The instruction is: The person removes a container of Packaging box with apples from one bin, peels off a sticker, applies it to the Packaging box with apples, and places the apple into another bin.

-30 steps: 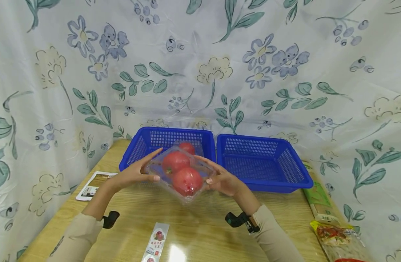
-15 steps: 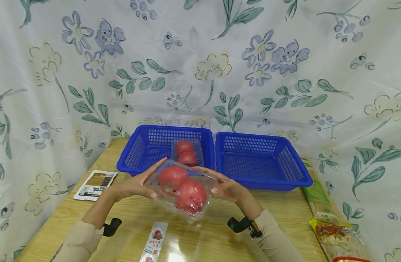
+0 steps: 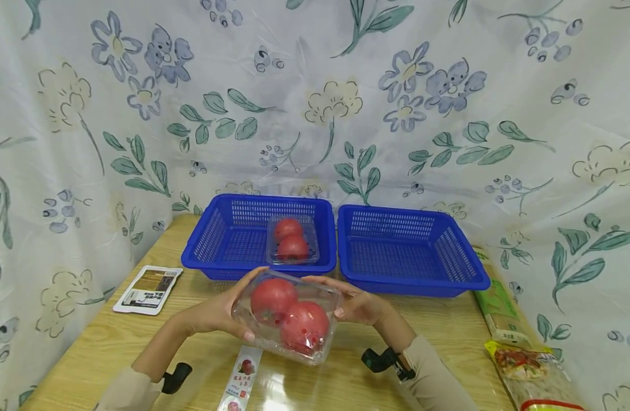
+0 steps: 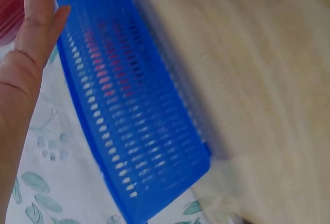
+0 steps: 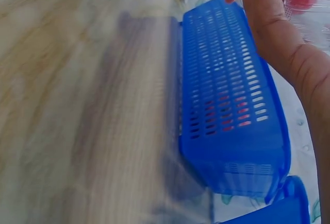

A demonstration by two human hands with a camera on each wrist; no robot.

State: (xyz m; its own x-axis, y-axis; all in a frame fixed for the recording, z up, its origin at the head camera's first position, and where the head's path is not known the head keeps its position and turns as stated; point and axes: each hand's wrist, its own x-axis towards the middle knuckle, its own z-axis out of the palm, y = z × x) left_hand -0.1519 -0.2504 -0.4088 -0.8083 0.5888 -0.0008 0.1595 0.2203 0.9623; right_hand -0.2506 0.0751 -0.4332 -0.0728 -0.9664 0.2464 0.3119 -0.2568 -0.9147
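Note:
Two red, round, tomato-like fruits show through a clear plastic clamshell box [image 3: 286, 319], which is held tilted above the table. My left hand [image 3: 219, 311] grips its left end, thumb low on the near side. At the other end my right hand [image 3: 358, 302] grips the box's right side. Beyond it, a second clear box [image 3: 315, 228] with two similar red fruits lies in the left blue basket [image 3: 207, 262]. In the left wrist view, part of the left hand [image 4: 31, 44] shows beside the basket; the right wrist view shows part of the right hand [image 5: 273, 23].
A right blue basket [image 3: 407, 285] stands beside the left one. A white-edged packet [image 3: 147, 290] lies at left. A strip of fruit stickers [image 3: 240, 379] is on the table, partly under the held box. At right lie a green package [image 3: 502, 311] and a yellow-topped bag [image 3: 536, 377].
Both hands have brought the held box down and toward me, away from the left basket. The second box in that basket, partly covered before, now shows fully.

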